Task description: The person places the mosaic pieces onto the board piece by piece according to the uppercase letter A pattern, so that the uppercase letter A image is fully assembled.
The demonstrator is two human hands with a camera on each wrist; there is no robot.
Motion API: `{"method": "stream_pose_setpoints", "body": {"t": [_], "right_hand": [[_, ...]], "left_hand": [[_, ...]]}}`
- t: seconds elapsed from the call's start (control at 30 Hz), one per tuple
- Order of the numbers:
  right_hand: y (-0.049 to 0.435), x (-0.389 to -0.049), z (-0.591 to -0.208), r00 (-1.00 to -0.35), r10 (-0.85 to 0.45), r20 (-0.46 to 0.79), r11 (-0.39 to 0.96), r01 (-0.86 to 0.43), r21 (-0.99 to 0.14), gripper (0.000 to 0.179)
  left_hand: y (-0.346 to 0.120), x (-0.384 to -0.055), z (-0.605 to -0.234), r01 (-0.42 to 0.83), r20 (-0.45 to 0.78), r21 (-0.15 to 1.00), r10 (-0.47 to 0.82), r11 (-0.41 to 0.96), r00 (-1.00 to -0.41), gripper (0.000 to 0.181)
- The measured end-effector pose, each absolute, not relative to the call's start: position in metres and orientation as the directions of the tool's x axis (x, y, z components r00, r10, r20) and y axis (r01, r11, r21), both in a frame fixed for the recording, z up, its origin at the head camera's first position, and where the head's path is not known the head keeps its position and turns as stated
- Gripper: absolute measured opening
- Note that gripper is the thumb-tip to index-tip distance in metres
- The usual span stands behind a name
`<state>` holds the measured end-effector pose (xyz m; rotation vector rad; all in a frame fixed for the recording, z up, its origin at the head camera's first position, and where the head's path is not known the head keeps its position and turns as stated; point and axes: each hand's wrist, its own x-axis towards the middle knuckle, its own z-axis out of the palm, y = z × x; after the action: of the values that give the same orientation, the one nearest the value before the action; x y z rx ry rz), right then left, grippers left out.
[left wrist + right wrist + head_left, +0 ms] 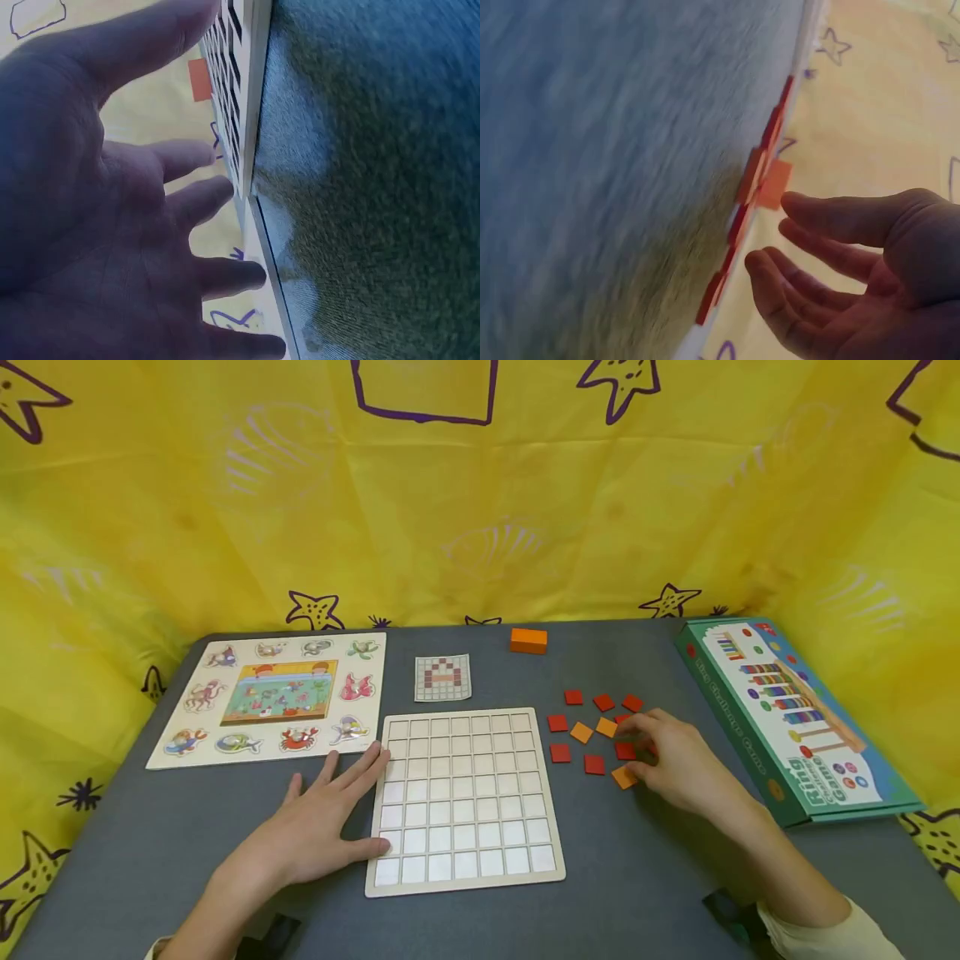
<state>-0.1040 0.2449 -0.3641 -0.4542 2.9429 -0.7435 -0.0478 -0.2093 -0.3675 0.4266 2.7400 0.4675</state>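
My left hand (pixel 322 822) lies along the left side of a square wooden grid board (pixel 465 888), thumb and fingers spread and fairly straight at its edge. To the right of the board lie several small square tiles, among them a red tile (pixel 557 723) and an orange tile (pixel 581 732). My right hand (pixel 678 760) is over the right part of this group, next to another orange tile (pixel 624 777), and covers some tiles. Thumb and fingers of the right hand (pixel 840 262) stand apart in the right wrist view, with no tile visible between them.
Behind the grid board lies a small pattern card (pixel 442 678). An orange block (pixel 528 641) stands near the table's back edge. At the left is a sea-animal puzzle board (pixel 197 714); at the right, a green game box (pixel 795 718). Yellow cloth (pixel 450 527) surrounds the table.
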Motion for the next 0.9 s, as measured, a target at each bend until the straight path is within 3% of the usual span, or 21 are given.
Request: {"method": "stream_pose_setpoints", "body": {"t": [0.27, 0.9], "right_hand": [[0.256, -0.111, -0.369, -0.947, -0.317, -0.052, 0.849, -0.26, -0.46, 0.031], [0.262, -0.12, -0.372, -0.933, -0.36, -0.02, 0.842, -0.315, -0.437, 0.025]], "left_hand": [[-0.214, -0.049, -0.37, 0.23, -0.317, 0.384, 0.362, 0.894, -0.877, 0.109], [-0.216, -0.052, -0.37, 0.22, -0.38, 0.404, 0.382, 0.888, -0.842, 0.12]]}}
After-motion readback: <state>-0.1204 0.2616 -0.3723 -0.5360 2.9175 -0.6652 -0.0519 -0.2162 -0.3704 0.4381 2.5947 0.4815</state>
